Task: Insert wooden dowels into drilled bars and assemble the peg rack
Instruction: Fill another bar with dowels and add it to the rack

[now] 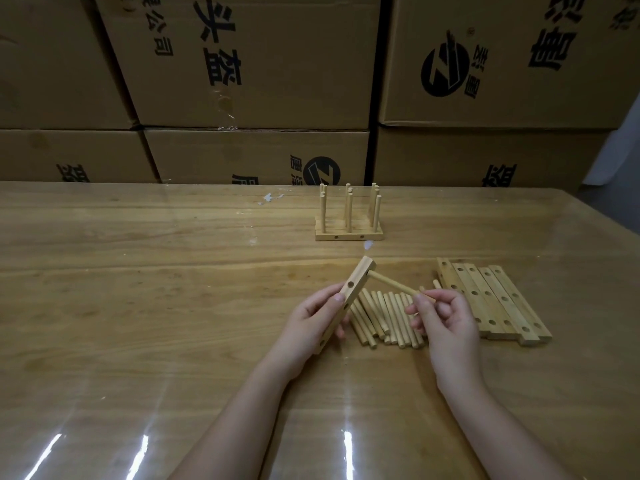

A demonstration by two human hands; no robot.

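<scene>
Glossy bench right beneath me, streaks of light across it. My left grip is clasped round a drilled bar, tilted up off the bench, thumb laid across its face. My right grip pinches a dowel by its near end; the far tip meets the bar close to its top end. Between the two, loose dowels lie in a row. Off to the right, a batch of drilled bars lies flat, side by side. Further back stands a finished rack, pegs upright. Behind it all, cardboard boxes, stacked.
</scene>
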